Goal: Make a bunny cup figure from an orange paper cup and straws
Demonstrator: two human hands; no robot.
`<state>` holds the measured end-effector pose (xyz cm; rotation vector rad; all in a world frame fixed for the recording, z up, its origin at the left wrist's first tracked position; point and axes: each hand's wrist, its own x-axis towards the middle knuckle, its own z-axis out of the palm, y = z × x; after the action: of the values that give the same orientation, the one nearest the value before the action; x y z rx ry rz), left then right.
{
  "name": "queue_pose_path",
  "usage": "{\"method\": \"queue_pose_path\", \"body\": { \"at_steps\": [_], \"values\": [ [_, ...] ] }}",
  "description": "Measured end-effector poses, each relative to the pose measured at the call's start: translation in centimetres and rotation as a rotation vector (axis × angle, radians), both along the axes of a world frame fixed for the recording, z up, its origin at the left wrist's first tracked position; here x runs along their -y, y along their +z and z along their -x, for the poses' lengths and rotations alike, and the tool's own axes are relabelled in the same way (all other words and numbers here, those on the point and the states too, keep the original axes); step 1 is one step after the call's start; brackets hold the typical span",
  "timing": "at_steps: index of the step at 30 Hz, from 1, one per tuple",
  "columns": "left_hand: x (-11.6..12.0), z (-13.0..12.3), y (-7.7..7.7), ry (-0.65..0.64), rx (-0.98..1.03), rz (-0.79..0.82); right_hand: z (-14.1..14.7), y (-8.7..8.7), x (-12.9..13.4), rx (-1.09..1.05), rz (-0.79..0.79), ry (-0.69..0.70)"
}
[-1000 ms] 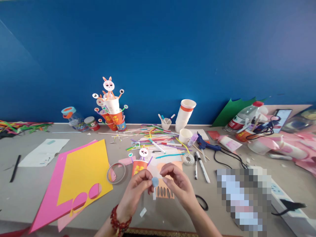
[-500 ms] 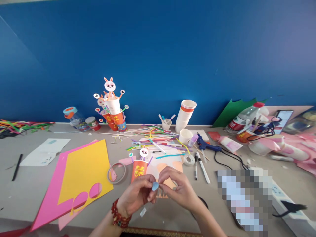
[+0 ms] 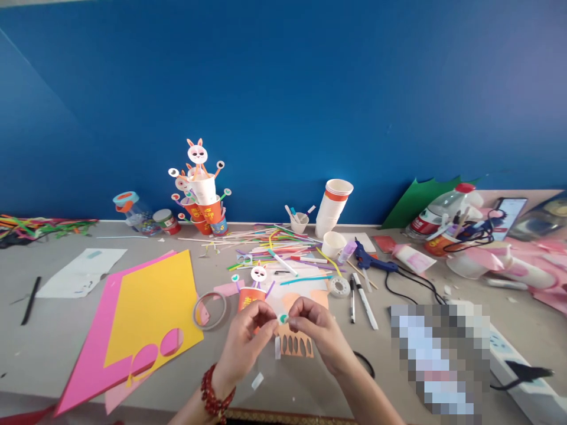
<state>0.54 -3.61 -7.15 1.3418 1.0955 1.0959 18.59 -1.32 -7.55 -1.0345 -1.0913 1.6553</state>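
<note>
A small round white disc with a green mark (image 3: 282, 319) is pinched at its edges between the fingertips of both hands. My left hand (image 3: 245, 342), with a red bead bracelet at the wrist, grips its left side. My right hand (image 3: 316, 335) grips the right side. Just behind my left hand stands a red paper cup (image 3: 251, 295) with a white rabbit face (image 3: 259, 273) on top and purple arms; one arm bears a similar disc (image 3: 235, 278). Under the hands lies an orange sheet with leaf-shaped cutouts (image 3: 297, 346). A narrow whitish strip (image 3: 277, 348) shows below the fingertips.
Pink and yellow card (image 3: 150, 307) and a tape roll (image 3: 209, 311) lie to the left. Behind are scattered coloured sticks (image 3: 248, 239), stacked white cups (image 3: 331, 209) and rabbit cups (image 3: 204, 192). Rightward are markers (image 3: 364, 302), a blue glue gun (image 3: 374, 260) and a power strip (image 3: 509, 348).
The disc has been turned from its plain bluish side to its green-marked side. Both hands have risen slightly, and my right fingers have closed in on its right edge.
</note>
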Motion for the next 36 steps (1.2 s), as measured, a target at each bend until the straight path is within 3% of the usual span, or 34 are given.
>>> {"method": "queue_pose_path", "body": {
  "at_steps": [12, 24, 36],
  "values": [
    [-0.2, -0.6, -1.0, -0.089, 0.156, 0.150, 0.5, -0.5, 0.2, -0.045, 0.036, -0.004],
    [0.4, -1.3, -1.4, 0.075, 0.303, 0.202, 0.8, -1.0, 0.7, -0.011, -0.046, -0.054],
    [0.6, -1.0, -1.7, 0.037, 0.296, 0.152, 0.8, -1.3, 0.9, 0.083, -0.129, -0.045]
  ]
}}
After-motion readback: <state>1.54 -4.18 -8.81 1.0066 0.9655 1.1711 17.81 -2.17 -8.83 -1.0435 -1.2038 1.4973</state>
